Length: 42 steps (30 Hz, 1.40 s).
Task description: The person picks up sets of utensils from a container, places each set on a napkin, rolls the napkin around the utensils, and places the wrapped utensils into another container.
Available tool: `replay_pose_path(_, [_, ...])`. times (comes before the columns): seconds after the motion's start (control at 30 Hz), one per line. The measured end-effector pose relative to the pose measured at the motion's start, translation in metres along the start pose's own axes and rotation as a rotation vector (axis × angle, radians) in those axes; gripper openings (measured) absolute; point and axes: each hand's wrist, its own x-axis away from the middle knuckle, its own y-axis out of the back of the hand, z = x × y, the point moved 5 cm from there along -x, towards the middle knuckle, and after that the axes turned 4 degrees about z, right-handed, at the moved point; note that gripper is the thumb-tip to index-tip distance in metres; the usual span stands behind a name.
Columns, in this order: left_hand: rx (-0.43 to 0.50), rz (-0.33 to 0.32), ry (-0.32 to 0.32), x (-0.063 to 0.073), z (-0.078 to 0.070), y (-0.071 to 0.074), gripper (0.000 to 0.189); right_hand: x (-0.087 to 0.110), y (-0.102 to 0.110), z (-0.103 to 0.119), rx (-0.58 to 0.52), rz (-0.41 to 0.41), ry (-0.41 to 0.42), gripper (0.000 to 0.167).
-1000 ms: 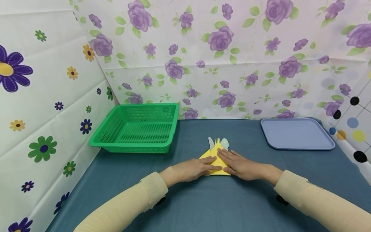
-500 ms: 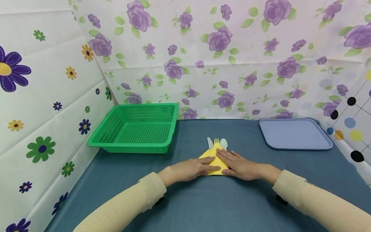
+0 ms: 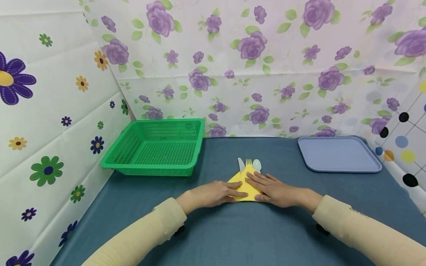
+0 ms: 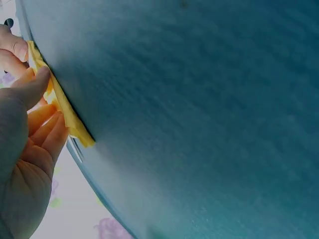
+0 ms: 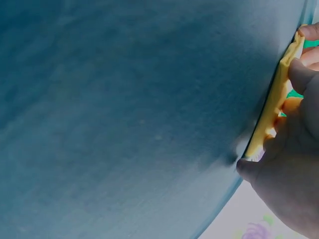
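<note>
A yellow napkin (image 3: pixel 247 186), folded to a pointed shape, lies on the blue-covered table. Out of its top stick a white plastic knife (image 3: pixel 241 164), a yellow fork (image 3: pixel 249 162) and a pale green spoon (image 3: pixel 257 165); their lower parts are hidden in the folds. My left hand (image 3: pixel 216 193) rests with extended fingers on the napkin's left side. Flat across the right side lies my right hand (image 3: pixel 274 189), fingers straight. Both wrist views show the napkin (image 4: pixel 70 112) edge-on beneath the fingers, low against the tabletop.
At the back left stands a green plastic basket (image 3: pixel 151 169) with perforated walls. A light blue tray (image 3: pixel 341 153) lies at the back right. Flowered cloth (image 3: pixel 226 48) hangs behind the table, and more patterned cloth lines both sides.
My left hand has slid a little to the left across the napkin. The right hand's fingers have shifted slightly left and down; napkin and cutlery stay in place.
</note>
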Motion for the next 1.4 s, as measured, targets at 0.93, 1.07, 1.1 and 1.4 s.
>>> replay_pose_path(0.93, [0.05,0.012,-0.014,0.008,0.004,0.004,0.035,0.005,0.002,0.005,0.098,0.026,0.027,0.056])
replay_pose_path(1.07, [0.032,0.017,-0.008,0.01,0.005,0.004,0.035,0.004,0.002,0.005,0.099,0.034,0.022,0.057])
replay_pose_path(1.1, [0.027,0.018,-0.006,0.011,0.005,0.005,0.035,0.004,0.002,0.005,0.097,0.038,0.02,0.057])
replay_pose_path(1.4, [0.021,0.035,0.052,0.024,0.012,0.008,0.035,0.002,0.002,0.007,0.072,0.035,0.04,0.056])
